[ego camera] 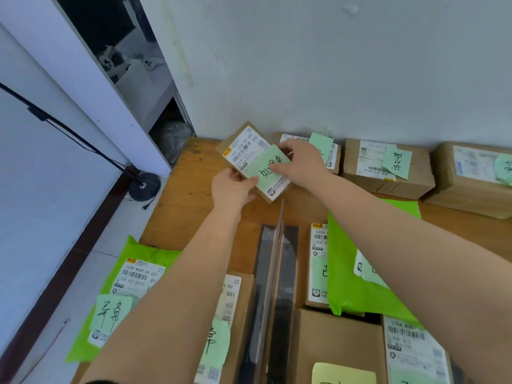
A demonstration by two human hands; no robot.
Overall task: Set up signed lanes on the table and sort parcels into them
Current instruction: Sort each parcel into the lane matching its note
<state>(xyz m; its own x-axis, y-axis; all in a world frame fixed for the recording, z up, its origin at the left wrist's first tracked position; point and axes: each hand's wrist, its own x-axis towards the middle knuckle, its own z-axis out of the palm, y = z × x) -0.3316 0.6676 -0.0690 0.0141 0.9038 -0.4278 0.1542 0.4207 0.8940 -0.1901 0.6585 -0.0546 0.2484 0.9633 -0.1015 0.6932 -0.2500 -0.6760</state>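
A small cardboard parcel (243,146) with a white shipping label is at the far left of the wooden table (180,195). A green sticky note (266,169) with handwriting lies on its label. My left hand (231,188) grips the parcel's near corner. The fingers of my right hand (299,162) press on the note from the right. Along the wall stand more cardboard parcels (388,167) carrying green notes. Near me lie a green mailer bag (127,295) on the left and another green mailer (357,273) on the right, each with a note.
An upright divider on a dark base (277,273) splits the near table into left and right sides. Cardboard boxes (332,339) sit close to me, one with a yellow note (343,374). A black lamp stand (144,185) is on the floor left of the table.
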